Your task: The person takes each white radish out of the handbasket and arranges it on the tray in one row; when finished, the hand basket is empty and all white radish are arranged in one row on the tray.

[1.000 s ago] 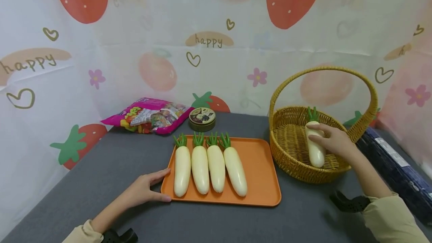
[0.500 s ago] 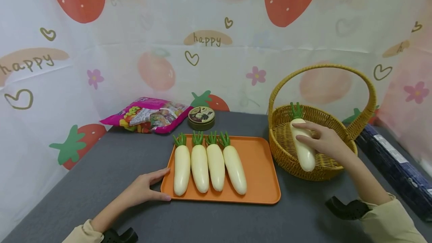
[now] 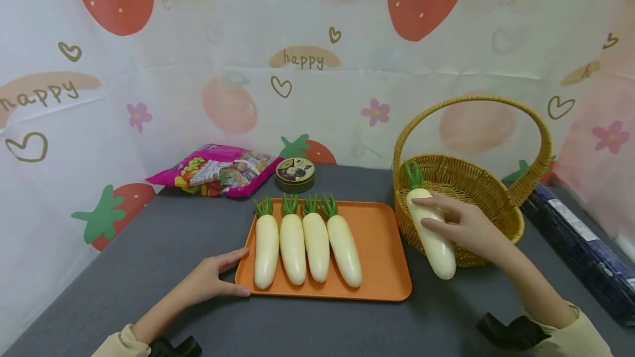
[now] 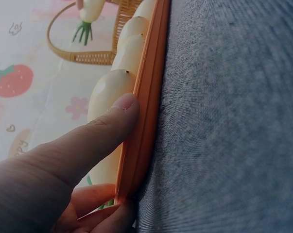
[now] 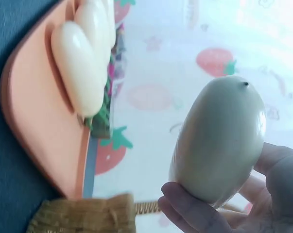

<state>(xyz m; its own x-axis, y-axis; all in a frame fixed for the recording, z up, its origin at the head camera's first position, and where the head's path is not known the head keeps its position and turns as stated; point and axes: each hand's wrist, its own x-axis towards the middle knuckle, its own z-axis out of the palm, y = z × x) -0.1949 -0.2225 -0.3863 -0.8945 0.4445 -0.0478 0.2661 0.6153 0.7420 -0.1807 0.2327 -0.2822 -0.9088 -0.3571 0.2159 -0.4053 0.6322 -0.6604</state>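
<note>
A white radish [image 3: 430,234] with green leaf stubs is gripped in my right hand [image 3: 458,225], in front of the wicker basket [image 3: 458,180]. The radish's leafy end points away, over the basket's left side; its blunt end hangs past the near rim. In the right wrist view the fingers and thumb wrap the radish [image 5: 221,138]. My left hand [image 3: 213,277] holds the left end of the orange tray [image 3: 379,252], with the thumb [image 4: 107,121] against the near rim and fingers at the corner. Several white radishes [image 3: 292,249] lie side by side on the tray's left and middle.
Behind the tray stand a pink candy bag [image 3: 218,169] and a round tin [image 3: 295,174]. A dark blue packaged item [image 3: 577,249] lies right of the basket. The basket's tall handle [image 3: 473,98] arches above it. A printed curtain [image 3: 317,103] hangs behind the grey table [image 3: 317,326].
My right hand has brought the radish from inside the basket leftward and nearer, past the rim. My left hand stays at the tray, and the radishes on it have not moved.
</note>
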